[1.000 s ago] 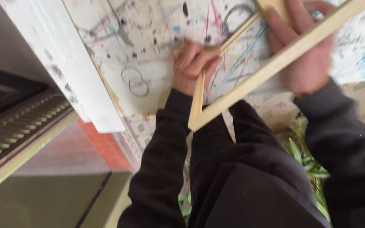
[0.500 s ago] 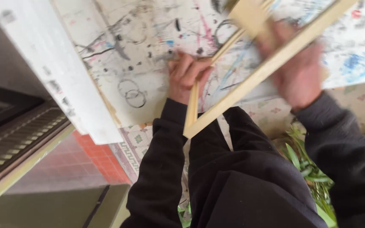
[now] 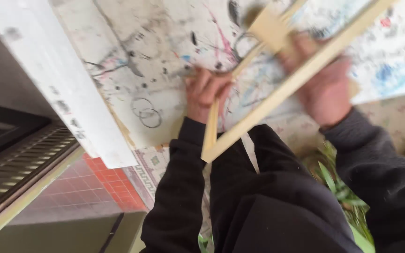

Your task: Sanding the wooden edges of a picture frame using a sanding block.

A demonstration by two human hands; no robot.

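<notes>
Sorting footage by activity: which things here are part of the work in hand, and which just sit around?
In hand:
wooden frame, gripped by left hand
small wooden block, at right hand
paint-spattered board beneath

Lying about:
green plant
red floor tiles
slatted grille

Soft, even daylight, with heavy motion blur at the upper right.

No glare or hard shadow is seen on the paint-spattered white tabletop (image 3: 165, 70). The right hand (image 3: 326, 89) and the pale wooden frame of thin slats (image 3: 277, 93) are smeared by movement; the left hand (image 3: 205, 93) is rendered less blurred. The black sleeves stay dark and without detail, and the green leaves (image 3: 338, 187) are out of focus.
</notes>
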